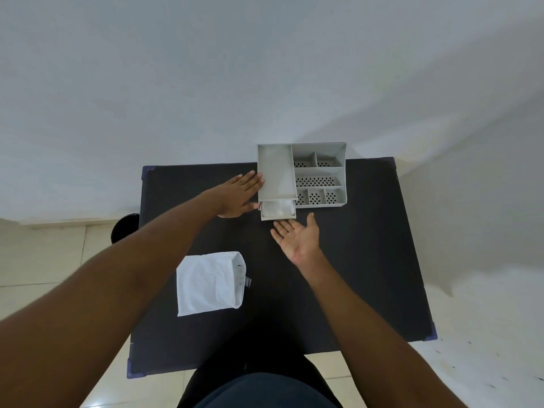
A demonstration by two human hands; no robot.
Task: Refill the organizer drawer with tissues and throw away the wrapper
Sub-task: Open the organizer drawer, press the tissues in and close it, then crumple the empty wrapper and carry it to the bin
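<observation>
- Resting flat against the left wall of the grey organizer (319, 175), the left hand (240, 195) lies palm down with fingers spread and extended; it grips nothing, only presses on the side of the box, just left of centre frame.
- Its thumb points toward the small drawer (278, 211), which sticks partly out of the organizer's near left corner.
- White tissues (276, 208) fill the exposed part of that drawer.
- Just below the drawer front, the right hand (297, 238) is turned palm up, fingers open and loosely splayed, fingertips near the drawer's face; whether they touch it I cannot tell. It holds nothing.
- The organizer stands at the far edge of the black table (368, 260), upper centre of the frame, with a flat solid lid area on its left half and perforated open compartments on its right half.
- The white wrapper (210, 282) lies crumpled and flat on the table in the lower left of the tabletop, well apart from both hands and the organizer.
- A dark round bin (125, 231) shows on the tiled floor just beyond the table's left edge, partly hidden by the left forearm.
</observation>
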